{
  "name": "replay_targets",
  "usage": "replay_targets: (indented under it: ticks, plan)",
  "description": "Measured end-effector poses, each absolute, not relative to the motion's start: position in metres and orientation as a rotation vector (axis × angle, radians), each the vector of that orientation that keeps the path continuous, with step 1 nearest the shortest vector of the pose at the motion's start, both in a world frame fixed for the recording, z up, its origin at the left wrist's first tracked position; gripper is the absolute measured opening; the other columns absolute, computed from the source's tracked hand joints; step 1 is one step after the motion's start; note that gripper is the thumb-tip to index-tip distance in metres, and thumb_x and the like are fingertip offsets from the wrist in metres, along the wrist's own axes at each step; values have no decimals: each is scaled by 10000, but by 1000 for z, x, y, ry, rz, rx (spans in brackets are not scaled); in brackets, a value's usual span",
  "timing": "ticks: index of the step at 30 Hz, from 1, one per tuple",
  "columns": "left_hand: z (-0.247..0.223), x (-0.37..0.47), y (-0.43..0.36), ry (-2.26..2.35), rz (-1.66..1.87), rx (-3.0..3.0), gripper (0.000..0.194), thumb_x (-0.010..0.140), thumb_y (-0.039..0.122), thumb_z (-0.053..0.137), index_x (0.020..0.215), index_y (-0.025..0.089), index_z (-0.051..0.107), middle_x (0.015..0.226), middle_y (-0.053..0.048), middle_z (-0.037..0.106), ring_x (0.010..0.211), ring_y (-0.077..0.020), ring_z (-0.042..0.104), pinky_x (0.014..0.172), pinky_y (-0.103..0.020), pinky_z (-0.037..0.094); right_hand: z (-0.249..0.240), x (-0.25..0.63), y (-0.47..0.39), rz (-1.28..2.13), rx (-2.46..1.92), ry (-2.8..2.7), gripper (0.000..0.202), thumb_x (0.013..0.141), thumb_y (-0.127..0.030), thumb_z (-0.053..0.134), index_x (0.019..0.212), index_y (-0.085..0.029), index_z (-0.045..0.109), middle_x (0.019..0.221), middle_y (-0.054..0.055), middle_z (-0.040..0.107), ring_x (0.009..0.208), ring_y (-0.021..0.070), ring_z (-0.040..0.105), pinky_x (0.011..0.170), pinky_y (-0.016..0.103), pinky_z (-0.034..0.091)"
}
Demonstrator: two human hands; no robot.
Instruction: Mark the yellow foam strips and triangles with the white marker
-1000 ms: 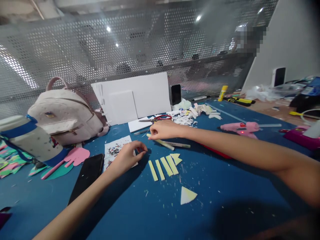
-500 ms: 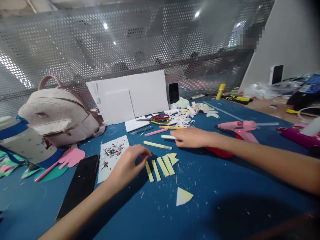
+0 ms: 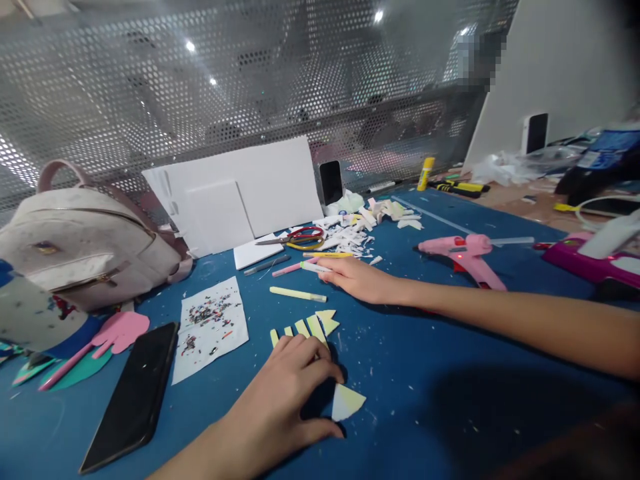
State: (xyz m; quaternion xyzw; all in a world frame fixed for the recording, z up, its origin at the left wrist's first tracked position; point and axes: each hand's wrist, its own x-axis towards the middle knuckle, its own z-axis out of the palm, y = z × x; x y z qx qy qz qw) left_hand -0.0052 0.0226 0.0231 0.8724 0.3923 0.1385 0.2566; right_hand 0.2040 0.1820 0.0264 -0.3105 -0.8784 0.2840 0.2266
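My left hand [image 3: 285,393] is open over the blue table, thumb and forefinger apart at the left edge of a pale yellow and white triangular piece [image 3: 349,403]. Its knuckles partly cover several yellow strips [image 3: 303,328] and a notched yellow piece [image 3: 327,320] just beyond. Farther off, my right hand [image 3: 357,280] is closed on a white marker with a green band [image 3: 311,267], lying low over the table. Between the hands and the back lies a yellow marker [image 3: 297,294]. A pink marker [image 3: 286,269] and a yellow pen [image 3: 327,255] lie near the right hand.
Scissors [image 3: 300,239] rest by white scraps [image 3: 345,237] at the back. A pink glue gun [image 3: 465,253] stands beyond my right forearm. Left are a black phone [image 3: 133,393], paper with glittery bits [image 3: 213,327] and a backpack [image 3: 100,240]. White boards [image 3: 280,180] lean behind.
My left hand has moved right and nearer, from beside the strips to the triangular piece, its fingers spreading. The right hand has shifted slightly left with the white marker. The view has turned a little.
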Motion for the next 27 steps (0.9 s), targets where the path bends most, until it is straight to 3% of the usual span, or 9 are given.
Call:
replay_targets:
  ticks: [4,8,12,16,19,22,25,27]
  plan:
    - [24,-4,23,1094,382,2357,415,793,405,866,1088,276,605,1151,-23,598,1081,-262,557,985,-429,338,24,204,181,838,-801,-2390,371,1013,-281,491,1358,-231,618,1421,93,629,1242,277,589,1050,397,436]
    - [25,-4,22,1122,396,2370,419,798,419,860,1091,267,601,1147,-25,600,1071,-261,560,955,-418,345,20,203,186,850,-764,-2333,363,1011,-339,524,1344,-237,624,1359,98,656,1235,277,570,1042,394,433]
    - [27,-5,20,1143,429,2386,380,833,380,835,1108,264,601,1150,-27,601,1058,-257,554,911,-401,373,25,200,191,849,-730,-2297,286,1027,-382,487,1070,-196,700,1021,82,695,963,244,604,894,362,475]
    - [27,-8,16,1173,486,2380,421,893,305,779,1244,292,547,1196,-29,588,1078,-246,545,945,-404,396,38,198,186,769,-681,-2188,245,1009,-367,538,907,-203,689,986,64,593,989,239,529,954,376,414]
    - [27,-13,10,1157,558,2375,431,948,270,707,1319,304,491,1245,-37,583,1123,-234,545,966,-382,422,49,199,173,765,-661,-2108,240,978,-389,601,864,-195,683,906,48,574,870,213,522,833,342,428]
    - [25,-19,3,1054,683,2542,177,1036,276,539,1209,252,566,1063,-45,653,929,-208,597,811,-342,471,54,201,151,862,-626,-2066,255,973,-402,601,847,-194,676,922,44,647,802,184,568,720,307,443]
    - [15,-23,-4,956,783,2850,190,1056,277,477,1116,180,630,815,-43,675,685,-189,579,652,-342,455,48,207,123,970,-623,-2058,165,913,-343,672,829,-202,664,810,13,645,710,156,580,638,278,443]
    - [6,-23,-7,917,786,2985,225,1059,282,481,1125,148,650,760,-34,685,625,-177,587,632,-346,467,38,213,106,1111,-644,-2036,148,872,-281,694,780,-216,598,713,-18,573,605,128,503,547,256,403]
